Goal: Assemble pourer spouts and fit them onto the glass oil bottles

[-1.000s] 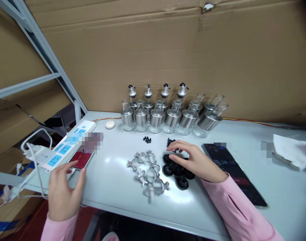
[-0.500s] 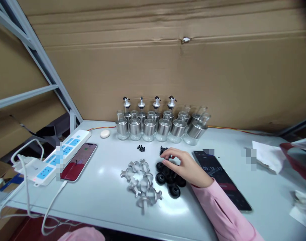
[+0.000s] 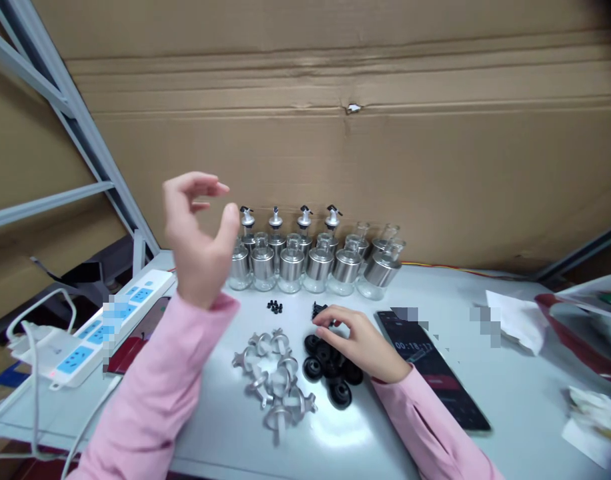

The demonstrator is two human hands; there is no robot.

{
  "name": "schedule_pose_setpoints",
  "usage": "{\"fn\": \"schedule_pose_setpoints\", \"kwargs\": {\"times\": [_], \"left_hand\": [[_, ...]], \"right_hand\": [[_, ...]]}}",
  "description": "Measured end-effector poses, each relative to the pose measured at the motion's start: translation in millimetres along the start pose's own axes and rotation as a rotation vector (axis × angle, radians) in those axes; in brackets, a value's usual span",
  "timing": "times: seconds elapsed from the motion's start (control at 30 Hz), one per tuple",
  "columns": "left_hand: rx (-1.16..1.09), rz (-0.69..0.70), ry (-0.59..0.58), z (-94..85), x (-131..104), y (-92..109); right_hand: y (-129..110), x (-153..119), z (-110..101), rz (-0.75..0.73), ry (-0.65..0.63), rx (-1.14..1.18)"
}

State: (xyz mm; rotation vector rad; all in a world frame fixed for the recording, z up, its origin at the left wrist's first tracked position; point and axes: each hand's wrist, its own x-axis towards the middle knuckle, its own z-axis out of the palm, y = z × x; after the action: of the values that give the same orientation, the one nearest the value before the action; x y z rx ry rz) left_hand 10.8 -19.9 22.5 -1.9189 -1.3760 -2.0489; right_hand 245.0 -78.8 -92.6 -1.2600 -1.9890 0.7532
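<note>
My left hand [image 3: 200,243] is raised in front of the bottles, fingers curled and thumb apart, with nothing in it. Low over the table, my right hand [image 3: 363,340] rests beside small black parts [image 3: 317,309], its thumb and forefinger slightly apart. Part of that pile is hidden behind the fingers. Under and beside this hand lie several round black caps [image 3: 340,393]. To their left is a group of silver-grey spout pieces [image 3: 278,380] with rings. A small cluster of tiny black plugs [image 3: 274,307] lies further back.
Several glass bottles with metal sleeves [image 3: 291,267] stand in rows at the back; some carry pourer spouts [image 3: 305,216]. A phone with a timer [image 3: 435,373] lies right. On the left are a power strip [image 3: 80,360] and another phone [image 3: 130,350], partly behind my sleeve. A cardboard wall [image 3: 385,167] stands behind.
My left hand has come up into view from below, in front of the leftmost bottles. The right hand stays by the small black parts. The view has tilted up slightly.
</note>
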Motion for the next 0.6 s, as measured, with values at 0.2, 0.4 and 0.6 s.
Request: {"fn": "schedule_pose_setpoints", "kwargs": {"times": [0.2, 0.4, 0.6], "left_hand": [[0.466, -0.359, -0.633, 47.7, 63.0, -81.0], [0.554, -0.263, -0.714, 65.9, 62.0, -98.6], [0.499, -0.136, -0.534, 61.0, 61.7, -70.6]], "right_hand": [[0.6, 0.6, -2.4, 0.010, -0.002, -0.006], [0.0, 0.6, -2.0, -0.003, 0.029, -0.014], [-0.9, -0.2, -2.7, -0.025, 0.091, -0.018]]}}
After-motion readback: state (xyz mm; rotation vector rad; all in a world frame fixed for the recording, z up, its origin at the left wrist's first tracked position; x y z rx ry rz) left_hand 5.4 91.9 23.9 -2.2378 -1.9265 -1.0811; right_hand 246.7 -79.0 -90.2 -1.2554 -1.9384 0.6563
